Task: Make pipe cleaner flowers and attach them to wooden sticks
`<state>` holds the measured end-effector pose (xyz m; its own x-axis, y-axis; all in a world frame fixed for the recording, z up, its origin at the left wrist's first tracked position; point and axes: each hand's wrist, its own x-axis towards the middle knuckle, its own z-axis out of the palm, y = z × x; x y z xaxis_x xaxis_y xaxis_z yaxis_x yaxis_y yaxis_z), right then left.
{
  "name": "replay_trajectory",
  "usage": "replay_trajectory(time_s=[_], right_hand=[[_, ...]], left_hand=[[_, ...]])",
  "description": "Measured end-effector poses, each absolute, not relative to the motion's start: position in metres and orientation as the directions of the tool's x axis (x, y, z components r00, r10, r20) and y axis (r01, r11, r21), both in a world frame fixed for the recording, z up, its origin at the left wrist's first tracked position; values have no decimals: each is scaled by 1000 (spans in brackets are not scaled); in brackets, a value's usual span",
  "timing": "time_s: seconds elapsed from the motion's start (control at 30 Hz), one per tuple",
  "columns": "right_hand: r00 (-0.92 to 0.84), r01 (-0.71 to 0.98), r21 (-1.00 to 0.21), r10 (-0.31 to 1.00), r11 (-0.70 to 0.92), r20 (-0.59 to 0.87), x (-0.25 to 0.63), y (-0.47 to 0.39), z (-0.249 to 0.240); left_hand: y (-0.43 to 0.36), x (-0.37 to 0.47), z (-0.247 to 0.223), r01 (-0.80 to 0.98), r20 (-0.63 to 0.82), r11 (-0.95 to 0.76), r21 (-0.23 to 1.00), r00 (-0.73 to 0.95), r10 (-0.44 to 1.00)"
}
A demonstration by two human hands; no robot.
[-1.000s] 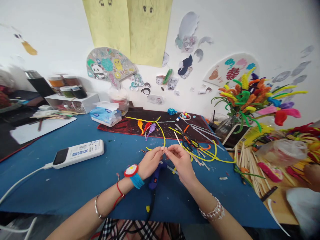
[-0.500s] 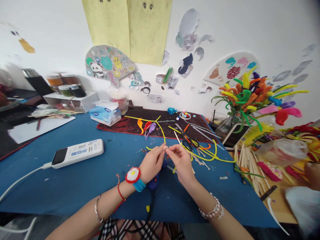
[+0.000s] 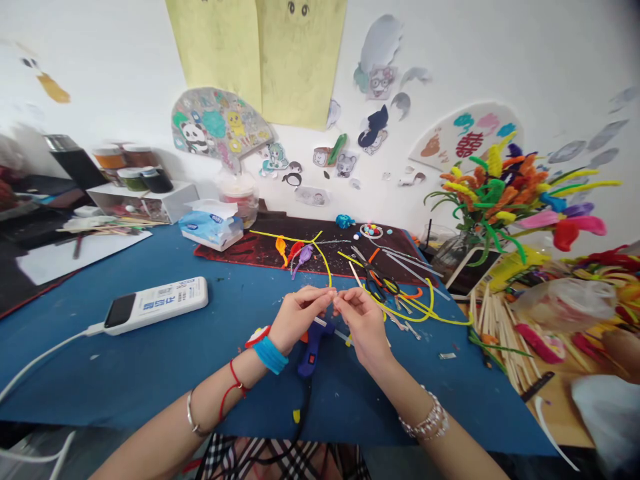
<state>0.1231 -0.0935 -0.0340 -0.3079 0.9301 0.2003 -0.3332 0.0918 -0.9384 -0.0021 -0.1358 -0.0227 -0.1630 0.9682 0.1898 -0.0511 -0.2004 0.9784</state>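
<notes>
Left hand (image 3: pixel 299 319) and right hand (image 3: pixel 364 325) hover close together; whether either grip clamps anything cannot be told. A blue glue gun (image 3: pixel 311 349) lies beneath, on the bench (image 3: pixel 150 377).

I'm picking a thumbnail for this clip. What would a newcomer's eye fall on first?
Probably the vivid bunch of fuzzy flowers at the right, bright against the white wall. Next, perhaps the left hand and right hand, fingertips close together at the centre, with a blue glue gun lying below them. Two large yellow sheets also stand out, high on the wall.
</notes>
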Motion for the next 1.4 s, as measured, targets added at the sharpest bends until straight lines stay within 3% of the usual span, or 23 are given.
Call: replay_trajectory(time_s=[0.17,0.4,0.77,0.97,1.1,1.4], right_hand=[[-368,-379,-925,912,31,182,123,-95,-32],[-395,-403,-915,901,5,179,123,-94,-33],[-386,-369,-926,893,81,232,123,-98,-30],[-365,-373,-925,904,76,222,124,-96,-30],[-401,-357,-932,892,58,209,125,-97,-30],[-447,-328,-944,874,39,191,126,-97,-29]], left_hand=[[-134,-1,-27,-326,80,-145,934,-203,976],[-132,0,-28,-381,112,-178,907,-190,975],[-136,0,-20,-514,-19,-63,856,-154,988],[-136,-1,-16,-466,-40,-49,883,-179,983],[-137,-4,-13,-387,8,-48,921,-102,995],[-140,-8,-10,-418,-58,29,908,-57,997]])
